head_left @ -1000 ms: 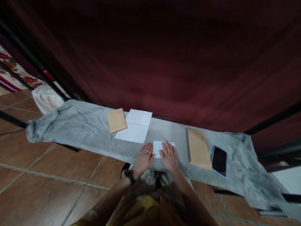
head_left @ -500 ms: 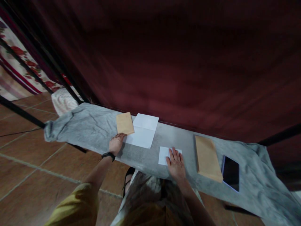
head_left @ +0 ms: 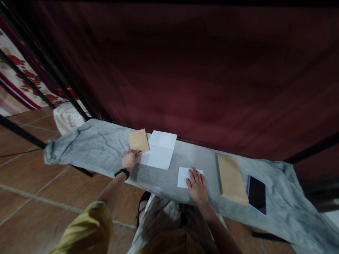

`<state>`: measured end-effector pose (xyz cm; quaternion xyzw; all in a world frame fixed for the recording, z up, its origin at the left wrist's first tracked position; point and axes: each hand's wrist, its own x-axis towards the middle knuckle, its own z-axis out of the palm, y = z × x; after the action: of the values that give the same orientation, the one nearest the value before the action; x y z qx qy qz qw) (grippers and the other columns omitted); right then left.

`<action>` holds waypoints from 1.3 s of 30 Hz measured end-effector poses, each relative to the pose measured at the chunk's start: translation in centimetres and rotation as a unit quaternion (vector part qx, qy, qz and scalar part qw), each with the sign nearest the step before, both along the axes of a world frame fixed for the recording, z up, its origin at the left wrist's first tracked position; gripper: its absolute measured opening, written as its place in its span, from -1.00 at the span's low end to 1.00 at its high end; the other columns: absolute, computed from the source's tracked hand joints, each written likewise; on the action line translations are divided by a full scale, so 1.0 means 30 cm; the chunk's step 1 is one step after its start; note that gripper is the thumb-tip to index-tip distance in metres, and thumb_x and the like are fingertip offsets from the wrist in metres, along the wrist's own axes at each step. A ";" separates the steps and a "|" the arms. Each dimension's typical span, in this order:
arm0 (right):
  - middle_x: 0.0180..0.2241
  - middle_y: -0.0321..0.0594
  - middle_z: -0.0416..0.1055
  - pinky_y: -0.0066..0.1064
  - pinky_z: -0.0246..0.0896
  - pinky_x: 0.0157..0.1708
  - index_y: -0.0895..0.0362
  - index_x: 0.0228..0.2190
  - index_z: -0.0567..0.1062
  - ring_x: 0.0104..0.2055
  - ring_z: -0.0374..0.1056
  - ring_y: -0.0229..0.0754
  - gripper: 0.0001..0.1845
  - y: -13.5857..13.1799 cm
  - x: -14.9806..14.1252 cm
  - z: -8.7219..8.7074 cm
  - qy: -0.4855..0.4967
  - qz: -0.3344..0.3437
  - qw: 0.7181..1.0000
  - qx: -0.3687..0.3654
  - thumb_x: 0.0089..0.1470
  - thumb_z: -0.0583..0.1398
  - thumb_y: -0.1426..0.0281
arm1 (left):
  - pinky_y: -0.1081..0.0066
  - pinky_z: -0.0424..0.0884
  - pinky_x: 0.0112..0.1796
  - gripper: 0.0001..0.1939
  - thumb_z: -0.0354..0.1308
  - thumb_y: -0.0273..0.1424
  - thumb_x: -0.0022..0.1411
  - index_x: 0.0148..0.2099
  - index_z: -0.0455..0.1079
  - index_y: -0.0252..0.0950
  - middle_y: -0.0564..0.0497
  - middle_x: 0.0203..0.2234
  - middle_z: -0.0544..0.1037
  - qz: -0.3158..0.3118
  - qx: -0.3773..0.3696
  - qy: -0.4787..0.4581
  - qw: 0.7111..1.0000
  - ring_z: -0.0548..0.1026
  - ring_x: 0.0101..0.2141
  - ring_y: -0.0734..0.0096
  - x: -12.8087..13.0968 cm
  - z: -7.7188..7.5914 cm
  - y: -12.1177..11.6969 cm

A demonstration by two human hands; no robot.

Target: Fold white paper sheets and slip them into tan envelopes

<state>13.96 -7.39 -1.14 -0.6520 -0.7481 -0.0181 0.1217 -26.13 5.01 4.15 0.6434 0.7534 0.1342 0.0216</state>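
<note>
My left hand (head_left: 129, 160), with a dark band on its wrist, has its fingers curled at the near edge of a small brown envelope (head_left: 139, 140). That envelope overlaps the left side of an unfolded white sheet of paper (head_left: 161, 150), which shows a crease across it. My right hand (head_left: 197, 185) lies flat with fingers spread on a small folded white paper (head_left: 182, 177), covering its right part. To the right of this hand rests a stack of larger brown envelopes (head_left: 231, 179).
A phone (head_left: 256, 194) with a dark screen lies beside the larger envelopes. Grey cloth (head_left: 100, 148) covers the narrow bench, rumpled at both ends. Behind it hangs a dark red curtain (head_left: 180, 81). Black metal bars (head_left: 23, 132) stand at the left.
The camera view has shifted slightly. Both hands keep nearly the same places, the left at the small envelope and the right flat on the folded paper.
</note>
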 end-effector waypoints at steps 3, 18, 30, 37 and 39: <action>0.39 -0.03 0.11 -0.04 -0.19 0.41 0.18 0.33 0.26 0.42 0.08 0.04 -0.43 0.002 0.001 0.003 0.002 -0.001 1.000 -0.009 0.40 -0.05 0.26 | 0.32 0.42 -0.14 -0.74 -0.03 -0.34 0.36 -0.16 0.48 -0.25 -0.16 -0.15 0.56 -0.002 0.007 -0.006 1.000 0.49 -0.02 0.11 0.001 -0.006 0.001; 0.40 -0.05 0.10 -0.03 -0.20 0.40 0.14 0.34 0.24 0.44 0.02 0.02 -0.43 0.008 0.003 -0.006 0.046 -0.004 0.999 -0.025 0.40 -0.04 0.24 | 0.47 0.36 -0.38 -0.75 0.00 -0.29 0.33 -0.30 0.44 -0.29 -0.02 -0.41 0.60 -0.011 0.043 -0.090 0.995 0.53 -0.38 0.34 -0.003 0.120 -0.051; 0.26 -0.03 0.36 0.02 -0.09 0.40 0.12 0.05 0.55 0.37 0.16 0.02 -0.50 0.002 -0.008 0.046 0.417 -0.019 0.908 -0.036 0.34 0.00 0.14 | 0.36 0.43 -0.26 -0.73 -0.10 -0.40 0.50 -0.06 0.45 -0.22 -0.07 -0.29 0.62 -0.228 0.016 -0.041 0.973 0.62 -0.25 0.25 0.709 0.047 -0.476; -0.12 -0.13 0.61 -0.18 0.38 0.05 0.07 -0.17 0.57 -0.05 0.50 -0.04 -0.56 -0.012 -0.023 0.099 0.600 -0.026 0.788 -0.136 0.20 0.06 0.07 | 0.20 0.48 -0.02 -0.74 -0.03 -0.38 0.48 0.06 0.44 -0.20 -0.11 -0.08 0.61 -0.330 0.027 -0.122 0.936 0.58 -0.05 0.19 0.842 0.068 -0.510; -0.19 -0.16 0.61 -0.23 0.46 -0.11 0.08 -0.17 0.55 -0.15 0.52 -0.06 -0.60 -0.015 -0.009 0.100 0.618 -0.032 0.772 -0.147 0.14 0.05 0.14 | 0.11 0.35 0.18 -0.59 0.13 -0.29 0.41 0.26 0.31 -0.17 -0.14 0.17 0.48 -0.374 0.048 -0.148 0.914 0.42 0.20 0.14 0.826 0.067 -0.487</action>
<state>13.70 -7.83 1.85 -0.5562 -0.4843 0.4950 0.4594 -1.35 -9.61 6.15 0.8511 0.4389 0.2455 0.1505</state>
